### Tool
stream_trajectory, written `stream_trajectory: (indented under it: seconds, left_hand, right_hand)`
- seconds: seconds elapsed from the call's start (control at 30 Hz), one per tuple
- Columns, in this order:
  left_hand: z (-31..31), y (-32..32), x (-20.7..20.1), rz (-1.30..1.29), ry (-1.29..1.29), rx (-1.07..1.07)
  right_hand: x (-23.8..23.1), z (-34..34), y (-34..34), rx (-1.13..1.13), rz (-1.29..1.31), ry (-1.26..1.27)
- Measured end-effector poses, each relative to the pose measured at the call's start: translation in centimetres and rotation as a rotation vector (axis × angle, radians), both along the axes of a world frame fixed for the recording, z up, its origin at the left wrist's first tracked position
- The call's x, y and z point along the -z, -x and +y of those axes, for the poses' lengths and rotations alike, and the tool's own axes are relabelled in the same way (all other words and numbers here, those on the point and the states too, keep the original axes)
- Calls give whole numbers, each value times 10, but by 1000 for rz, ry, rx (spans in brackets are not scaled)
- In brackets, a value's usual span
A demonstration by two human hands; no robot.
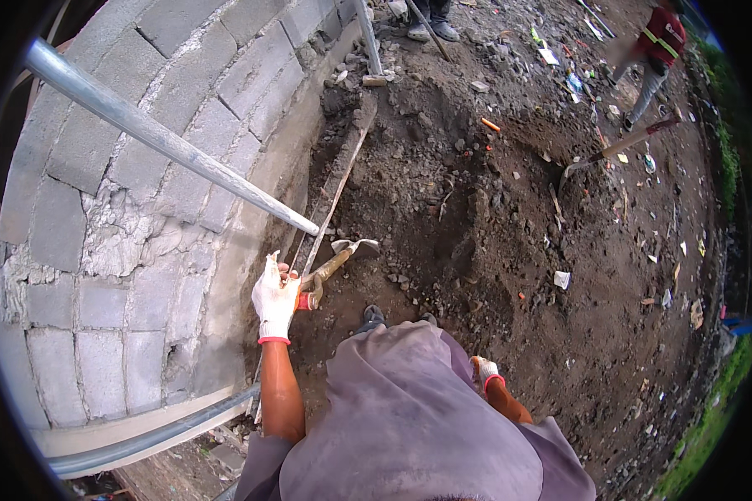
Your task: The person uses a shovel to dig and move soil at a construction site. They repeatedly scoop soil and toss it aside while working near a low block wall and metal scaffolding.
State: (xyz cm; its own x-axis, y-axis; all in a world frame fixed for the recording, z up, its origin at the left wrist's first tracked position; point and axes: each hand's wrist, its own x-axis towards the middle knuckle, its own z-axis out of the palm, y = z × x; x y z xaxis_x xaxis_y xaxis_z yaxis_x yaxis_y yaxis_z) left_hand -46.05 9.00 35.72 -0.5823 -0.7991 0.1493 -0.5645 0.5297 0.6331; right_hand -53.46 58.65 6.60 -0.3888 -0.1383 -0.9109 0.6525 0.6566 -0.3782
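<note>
My left hand, in a white work glove with a red cuff, is raised beside the block wall. Its fingers are curled closed, some fingertips bare. What they grip is hidden. Just right of it is a small orange-red piece, by the lower end of a wooden tool handle whose flat metal head rests on the soil. A long thin strip runs from near this hand along the wall's base. My right hand, in a similar glove, hangs low at my side. Its fingers look curled, partly hidden by my grey shirt.
A grey block wall rises at left. A metal pole slants across it, and a lower pipe crosses below. Another pole stands farther off. A person in a red vest is near a long-handled tool. Litter dots the soil.
</note>
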Motion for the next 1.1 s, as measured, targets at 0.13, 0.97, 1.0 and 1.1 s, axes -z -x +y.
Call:
stream_trajectory:
  seconds: [0.13,0.97,1.0,1.1]
  left_hand:
    - [14,-14,13,-8,49,-70]
    - [-28,44,-44,-390,369,589]
    - [-36,49,-46,-422,360,609]
    - [-66,59,-54,-410,304,585]
  right_hand:
    - [9,0,-3,330,-136,24]
    - [-421,-204,161,375,1223,504]
    - [-441,-210,158,366,1340,537]
    - [-468,-219,138,375,1417,520]
